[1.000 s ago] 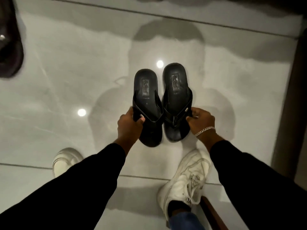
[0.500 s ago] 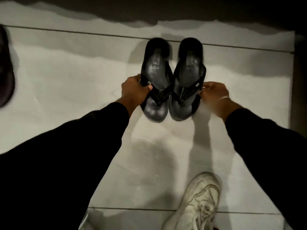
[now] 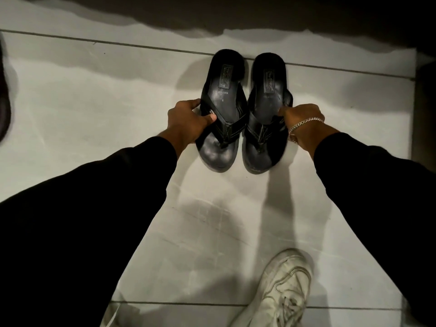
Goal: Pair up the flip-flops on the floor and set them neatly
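We hold two black flip-flops side by side on the tiled floor (image 3: 94,109): left hand (image 3: 186,121) clasps the left flip-flop (image 3: 221,109), right hand (image 3: 304,121) pinches the right flip-flop (image 3: 266,114), aligning their heels near the far floor edge.

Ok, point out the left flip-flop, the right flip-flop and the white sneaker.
left flip-flop (image 3: 221,107), head view, footbed.
right flip-flop (image 3: 266,100), head view, footbed.
white sneaker (image 3: 283,293), head view, laced upper.

Flip-flops (image 3: 245,112): black, leather-look, dull sheen, scuffed
Floor (image 3: 99,109): pale glossy tile
Bracelet (image 3: 304,123): shiny metal chain
Sneaker (image 3: 280,293): white, matt
Sleeves (image 3: 77,223): black matt cloth
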